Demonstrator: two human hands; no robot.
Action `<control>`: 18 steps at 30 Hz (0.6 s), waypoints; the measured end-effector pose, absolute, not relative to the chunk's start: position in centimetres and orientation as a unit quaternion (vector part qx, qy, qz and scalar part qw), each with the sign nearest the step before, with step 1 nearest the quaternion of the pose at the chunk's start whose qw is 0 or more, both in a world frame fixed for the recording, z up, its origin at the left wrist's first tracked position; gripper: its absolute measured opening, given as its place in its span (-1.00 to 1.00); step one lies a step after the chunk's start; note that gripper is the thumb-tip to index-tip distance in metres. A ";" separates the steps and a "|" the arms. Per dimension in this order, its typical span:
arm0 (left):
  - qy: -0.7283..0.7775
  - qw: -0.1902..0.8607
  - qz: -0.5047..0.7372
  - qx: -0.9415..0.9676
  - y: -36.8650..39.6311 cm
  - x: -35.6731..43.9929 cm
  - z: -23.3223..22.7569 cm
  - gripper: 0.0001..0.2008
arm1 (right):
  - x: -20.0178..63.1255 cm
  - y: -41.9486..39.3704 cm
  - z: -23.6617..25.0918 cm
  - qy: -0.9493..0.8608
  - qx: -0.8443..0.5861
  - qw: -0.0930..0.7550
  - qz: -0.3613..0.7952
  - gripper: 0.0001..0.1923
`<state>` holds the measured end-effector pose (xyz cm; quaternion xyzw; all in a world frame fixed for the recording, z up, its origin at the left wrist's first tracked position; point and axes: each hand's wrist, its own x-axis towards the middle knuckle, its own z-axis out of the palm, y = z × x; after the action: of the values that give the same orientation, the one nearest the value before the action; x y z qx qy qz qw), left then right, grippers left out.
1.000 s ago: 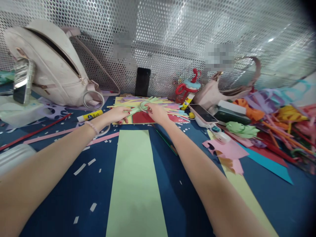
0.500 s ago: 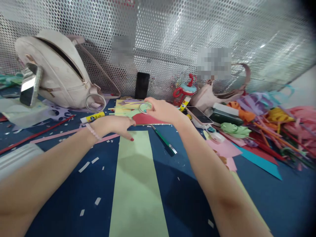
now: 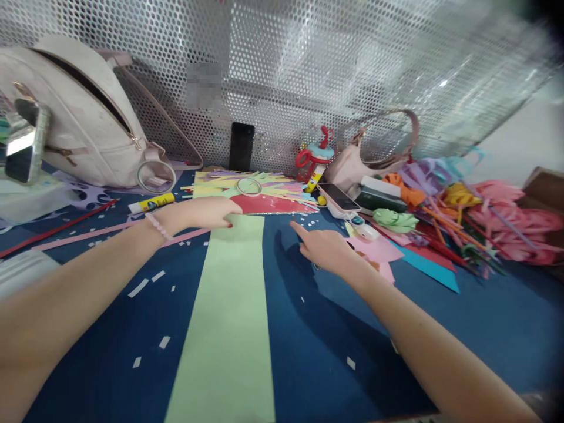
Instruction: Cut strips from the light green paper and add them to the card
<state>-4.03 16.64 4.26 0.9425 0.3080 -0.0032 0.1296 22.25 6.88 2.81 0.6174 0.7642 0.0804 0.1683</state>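
A long pale green paper strip (image 3: 229, 317) runs away from me down the middle of the blue table. My left hand (image 3: 211, 212), with a beaded bracelet at the wrist, is at its far end, fingers bent together and thumb low on the paper's edge. Right of the strip, my right hand (image 3: 328, 249) hovers with the index finger stretched out and the other fingers curled. Only a small dark bit of the slim green craft knife shows below those curled fingers; the rest is hidden. Past the left hand, a tape roll (image 3: 249, 187) sits on thin paper strips (image 3: 207, 185) and a red sheet (image 3: 277, 204).
A white backpack (image 3: 88, 111) stands back left, with a glue stick (image 3: 152, 203) in front. At the back are a dark phone (image 3: 241, 147), a red cup (image 3: 315, 158) and a pink handbag (image 3: 352, 161). Coloured ribbons (image 3: 511, 217) pile up right. White scraps (image 3: 164, 342) lie scattered.
My right hand has left the tape roll and come back toward me and right. The green craft knife is gone from its spot on the table. My left hand has closed at the strip's far end.
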 end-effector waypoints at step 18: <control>0.262 0.107 0.201 0.938 13.0 -1.0 4.1 -0.51 | 22.7 5.0 3.6 0.932 0.285 0.009 0.224 -0.67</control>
<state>-1.02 13.04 4.06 0.9376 0.2625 0.2013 0.1074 22.68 4.99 3.56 0.2850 0.9319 0.2243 0.0089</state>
